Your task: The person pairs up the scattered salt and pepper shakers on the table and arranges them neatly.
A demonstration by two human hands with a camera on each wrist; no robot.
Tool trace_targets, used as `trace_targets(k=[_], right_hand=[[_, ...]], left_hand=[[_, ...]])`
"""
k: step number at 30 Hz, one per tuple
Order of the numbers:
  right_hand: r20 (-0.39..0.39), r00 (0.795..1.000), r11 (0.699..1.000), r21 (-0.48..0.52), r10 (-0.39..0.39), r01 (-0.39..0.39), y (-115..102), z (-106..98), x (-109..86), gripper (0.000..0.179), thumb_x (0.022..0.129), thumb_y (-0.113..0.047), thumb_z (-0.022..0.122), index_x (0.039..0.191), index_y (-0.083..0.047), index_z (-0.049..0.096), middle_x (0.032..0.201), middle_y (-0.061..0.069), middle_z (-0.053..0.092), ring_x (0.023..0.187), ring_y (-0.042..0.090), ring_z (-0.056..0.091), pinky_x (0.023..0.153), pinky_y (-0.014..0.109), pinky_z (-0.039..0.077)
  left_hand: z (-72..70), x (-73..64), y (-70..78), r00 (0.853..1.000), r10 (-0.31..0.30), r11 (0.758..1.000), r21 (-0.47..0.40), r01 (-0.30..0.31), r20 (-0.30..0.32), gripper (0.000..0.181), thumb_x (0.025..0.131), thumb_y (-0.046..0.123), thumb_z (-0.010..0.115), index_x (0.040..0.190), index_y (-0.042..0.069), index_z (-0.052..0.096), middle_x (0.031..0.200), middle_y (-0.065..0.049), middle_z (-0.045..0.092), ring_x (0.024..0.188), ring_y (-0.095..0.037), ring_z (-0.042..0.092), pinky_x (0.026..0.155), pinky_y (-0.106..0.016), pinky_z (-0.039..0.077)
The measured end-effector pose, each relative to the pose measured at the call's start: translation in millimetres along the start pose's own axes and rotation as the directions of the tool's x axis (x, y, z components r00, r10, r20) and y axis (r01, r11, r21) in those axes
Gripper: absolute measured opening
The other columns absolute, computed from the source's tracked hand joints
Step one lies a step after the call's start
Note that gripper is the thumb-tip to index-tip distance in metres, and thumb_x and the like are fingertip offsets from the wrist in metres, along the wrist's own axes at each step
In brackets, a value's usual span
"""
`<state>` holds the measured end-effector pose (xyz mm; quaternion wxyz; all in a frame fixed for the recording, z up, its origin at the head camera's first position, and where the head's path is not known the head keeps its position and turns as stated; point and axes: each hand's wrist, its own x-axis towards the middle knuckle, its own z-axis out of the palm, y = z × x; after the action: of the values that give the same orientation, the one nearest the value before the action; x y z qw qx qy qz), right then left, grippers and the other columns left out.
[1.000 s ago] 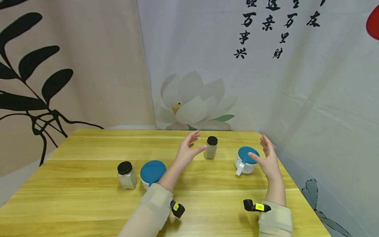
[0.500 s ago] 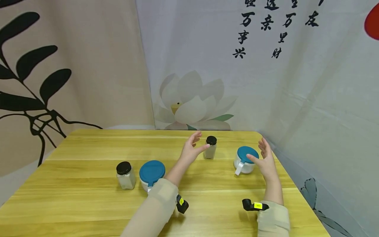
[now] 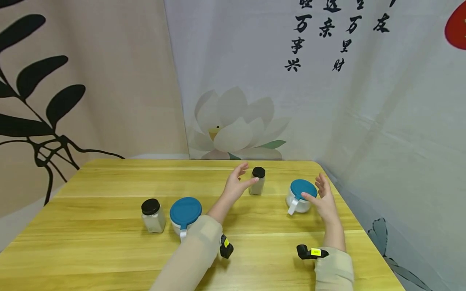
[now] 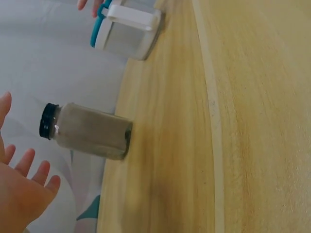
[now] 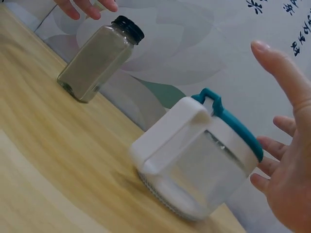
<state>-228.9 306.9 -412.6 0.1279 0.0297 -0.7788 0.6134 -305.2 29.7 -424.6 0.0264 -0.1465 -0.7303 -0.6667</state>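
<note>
My left hand [image 3: 234, 186] hovers just left of a square glass jar with a black lid [image 3: 257, 186], fingers spread and holding nothing. In the left wrist view that jar [image 4: 92, 131] stands upright on the table, apart from the hand [image 4: 24, 194]. By the right edge, my right hand [image 3: 327, 206] is beside a glass pot with a blue lid and white handle [image 3: 297, 205]. Its thumb overlaps the lid in the head view. The right wrist view shows the fingers of the hand [image 5: 291, 179] close behind the pot [image 5: 194, 165]; contact cannot be told.
Another black-lidded jar [image 3: 153, 221] and another blue-lidded pot [image 3: 185, 212] stand at the left of the wooden table [image 3: 91, 250]. My left forearm passes in front of that pot. A printed curtain [image 3: 236, 48] hangs behind the table.
My left hand has moved slightly right, nearer the far jar. The right hand has sunk a little beside its pot. The head view has turned slightly; the jars and pots stay put.
</note>
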Motion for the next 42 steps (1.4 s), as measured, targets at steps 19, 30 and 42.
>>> trace_targets(k=[19,30,42], right_hand=[[-0.001,0.999,0.999,0.001,0.044,-0.044,50.6,0.5,13.1,0.102,0.086,-0.004,0.071,0.154,-0.013,-0.003,0.155,0.018,0.013,0.143,0.034,0.008,0.113,0.048,0.008],[-0.008,0.999,0.999,-0.007,0.054,-0.054,50.8,5.1,11.7,0.109,0.082,-0.006,0.075,0.154,-0.013,-0.007,0.153,0.025,0.012,0.139,0.039,0.017,0.112,0.050,0.014],[-0.022,0.995,0.991,-0.091,0.100,-0.102,58.3,8.0,10.4,0.113,0.080,-0.013,0.078,0.154,-0.023,-0.007,0.156,0.023,0.006,0.139,0.041,0.015,0.110,0.056,0.013]], left_hand=[[6.7,5.5,-27.5,0.995,-0.095,0.994,0.056,0.095,0.006,0.071,0.084,0.028,0.075,0.145,0.013,0.041,0.143,-0.010,0.043,0.131,-0.031,0.036,0.102,-0.048,0.036],[12.3,7.1,-26.9,0.994,-0.104,0.994,0.023,0.104,0.011,0.069,0.087,0.030,0.073,0.145,0.015,0.040,0.142,-0.008,0.043,0.132,-0.033,0.035,0.100,-0.049,0.038],[16.5,12.9,-28.9,0.990,-0.140,0.990,0.018,0.140,0.007,0.068,0.088,0.031,0.071,0.146,0.020,0.039,0.143,-0.007,0.043,0.132,-0.033,0.034,0.100,-0.050,0.038]])
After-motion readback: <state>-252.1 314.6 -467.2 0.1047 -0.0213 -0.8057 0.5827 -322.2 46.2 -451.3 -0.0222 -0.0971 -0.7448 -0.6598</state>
